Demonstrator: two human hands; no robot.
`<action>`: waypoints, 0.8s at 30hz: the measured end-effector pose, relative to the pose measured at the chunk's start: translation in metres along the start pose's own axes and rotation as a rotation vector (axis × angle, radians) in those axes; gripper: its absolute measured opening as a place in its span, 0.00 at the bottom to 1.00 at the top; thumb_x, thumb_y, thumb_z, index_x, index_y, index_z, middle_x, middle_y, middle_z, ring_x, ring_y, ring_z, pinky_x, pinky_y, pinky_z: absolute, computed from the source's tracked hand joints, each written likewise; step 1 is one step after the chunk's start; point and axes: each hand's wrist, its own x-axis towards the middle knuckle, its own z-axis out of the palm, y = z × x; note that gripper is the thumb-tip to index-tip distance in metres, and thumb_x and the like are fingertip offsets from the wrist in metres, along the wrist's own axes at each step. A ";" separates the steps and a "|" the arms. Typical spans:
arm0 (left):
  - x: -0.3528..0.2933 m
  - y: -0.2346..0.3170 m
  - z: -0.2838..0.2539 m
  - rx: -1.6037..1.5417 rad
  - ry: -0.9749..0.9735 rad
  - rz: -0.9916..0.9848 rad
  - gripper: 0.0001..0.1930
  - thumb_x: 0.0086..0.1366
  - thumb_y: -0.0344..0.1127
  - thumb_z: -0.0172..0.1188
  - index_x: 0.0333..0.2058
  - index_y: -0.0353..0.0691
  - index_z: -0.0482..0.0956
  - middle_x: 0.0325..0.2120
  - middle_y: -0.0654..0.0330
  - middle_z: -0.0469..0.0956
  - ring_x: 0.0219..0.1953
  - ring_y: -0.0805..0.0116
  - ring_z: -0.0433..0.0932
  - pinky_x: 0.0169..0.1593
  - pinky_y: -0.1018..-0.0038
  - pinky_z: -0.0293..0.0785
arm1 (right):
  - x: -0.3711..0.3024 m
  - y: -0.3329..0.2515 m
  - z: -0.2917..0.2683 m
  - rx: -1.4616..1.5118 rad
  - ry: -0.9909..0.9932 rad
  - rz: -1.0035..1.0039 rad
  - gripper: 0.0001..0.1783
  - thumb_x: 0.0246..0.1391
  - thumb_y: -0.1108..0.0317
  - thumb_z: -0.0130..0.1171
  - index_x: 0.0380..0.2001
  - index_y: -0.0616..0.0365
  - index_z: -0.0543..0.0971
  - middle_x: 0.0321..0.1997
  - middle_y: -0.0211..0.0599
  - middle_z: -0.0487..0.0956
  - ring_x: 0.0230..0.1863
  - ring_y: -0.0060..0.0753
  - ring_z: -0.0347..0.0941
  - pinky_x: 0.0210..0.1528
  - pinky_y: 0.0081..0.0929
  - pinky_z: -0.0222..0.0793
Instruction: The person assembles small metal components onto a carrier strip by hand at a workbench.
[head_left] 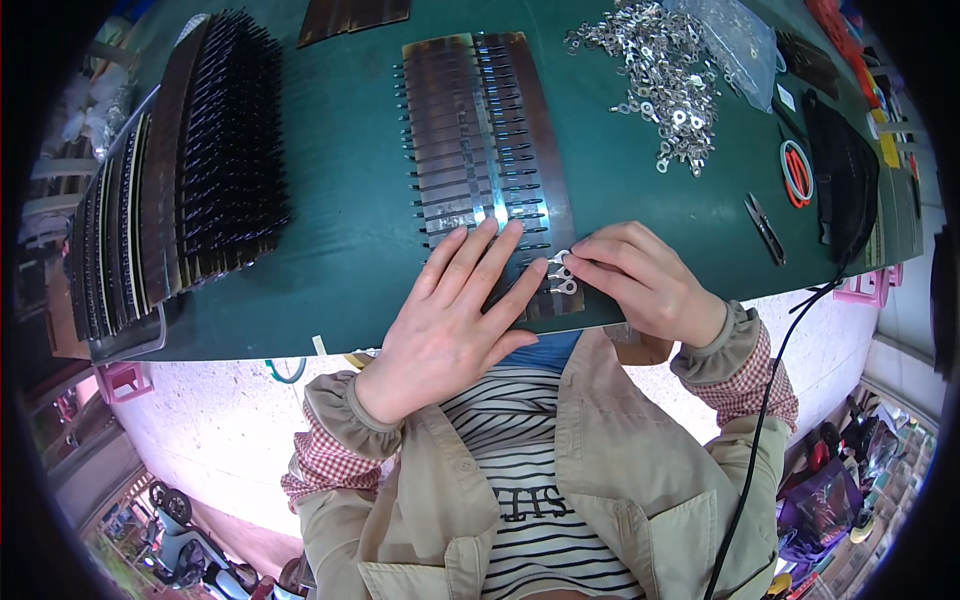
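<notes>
A brown, slightly curved board [440, 75] lies on the green table in front of me, with a row of short black wire ends along each long side and clear strips down its middle. My left hand [445, 325] rests flat on its near part, fingers spread. At the board's near right side my right hand [648, 285] pinches a small silver ring terminal [561, 257] between thumb and forefinger, close to the left forefinger's tip. Just nearer, another ring terminal [568, 287] sits at the row of wire ends. The pinched terminal is partly hidden by the fingertips.
A tall stack of similar boards with black wire ends [225, 150] stands at the left. Loose ring terminals [665, 75] are heaped at the far right beside a clear plastic bag [735, 45]. Small snips [766, 230], orange-handled scissors [797, 173] and a black bag [842, 175] lie further right.
</notes>
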 end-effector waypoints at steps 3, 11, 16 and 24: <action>0.001 -0.004 -0.001 -0.063 0.048 -0.016 0.37 0.59 0.44 0.71 0.65 0.35 0.73 0.68 0.43 0.66 0.71 0.42 0.64 0.72 0.47 0.58 | 0.004 0.018 -0.005 -0.025 0.065 -0.037 0.21 0.46 0.75 0.64 0.47 0.67 0.82 0.52 0.46 0.78 0.53 0.48 0.76 0.54 0.43 0.73; 0.005 -0.011 0.003 -0.131 0.191 -0.035 0.34 0.61 0.34 0.70 0.64 0.29 0.71 0.67 0.44 0.69 0.71 0.43 0.65 0.72 0.49 0.59 | 0.033 0.130 -0.028 -0.409 0.192 0.280 0.10 0.60 0.74 0.62 0.45 0.59 0.81 0.45 0.41 0.80 0.49 0.48 0.75 0.54 0.40 0.70; -0.004 -0.005 0.006 -0.127 0.177 -0.025 0.34 0.61 0.34 0.71 0.64 0.29 0.71 0.67 0.45 0.69 0.72 0.44 0.65 0.72 0.49 0.60 | 0.027 0.105 -0.032 -0.287 0.166 0.223 0.08 0.58 0.75 0.64 0.42 0.60 0.80 0.39 0.41 0.78 0.43 0.47 0.74 0.50 0.39 0.69; -0.003 -0.009 0.005 -0.133 0.196 0.014 0.31 0.62 0.35 0.70 0.60 0.26 0.73 0.65 0.43 0.70 0.70 0.43 0.66 0.72 0.49 0.62 | 0.026 0.046 -0.011 0.054 0.199 0.275 0.08 0.54 0.77 0.68 0.38 0.61 0.80 0.37 0.39 0.77 0.42 0.42 0.74 0.48 0.37 0.69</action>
